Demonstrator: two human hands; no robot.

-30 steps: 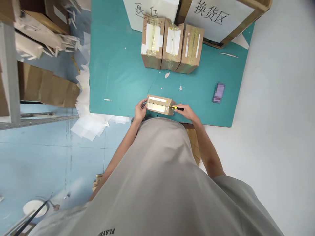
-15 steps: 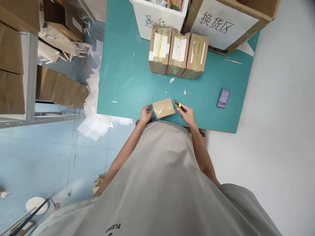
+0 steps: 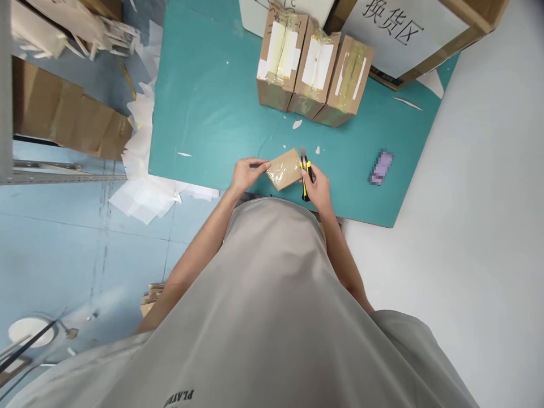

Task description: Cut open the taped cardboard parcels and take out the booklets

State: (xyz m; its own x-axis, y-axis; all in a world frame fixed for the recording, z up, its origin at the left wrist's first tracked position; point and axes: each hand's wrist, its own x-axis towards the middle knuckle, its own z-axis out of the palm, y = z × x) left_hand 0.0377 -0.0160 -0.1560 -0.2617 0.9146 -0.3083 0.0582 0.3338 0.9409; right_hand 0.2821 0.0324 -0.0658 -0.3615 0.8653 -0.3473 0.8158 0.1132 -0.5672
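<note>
A small cardboard box (image 3: 284, 170) with shiny clear tape over its face is held between my two hands, near the front edge of the green table. My left hand (image 3: 246, 174) pinches its left corner between thumb and fingers. In my right hand (image 3: 318, 187) is a yellow and black box cutter (image 3: 305, 180), its blade pointing away from me. Fingers of that same hand also seem to touch the box's right side, partly hidden behind the cutter.
Three taped cardboard boxes (image 3: 313, 71) stand in a row beyond my hands. Behind them are a white bin (image 3: 255, 14) and a large labelled carton (image 3: 403, 39). A blurred purple object (image 3: 381, 168) lies at the right. Paper scraps dot the green table (image 3: 199, 113).
The small box has turned and tilted, and my left hand has closed on its corner. My right hand has swung the box cutter more upright, against the box's right side. The camera view has shifted.
</note>
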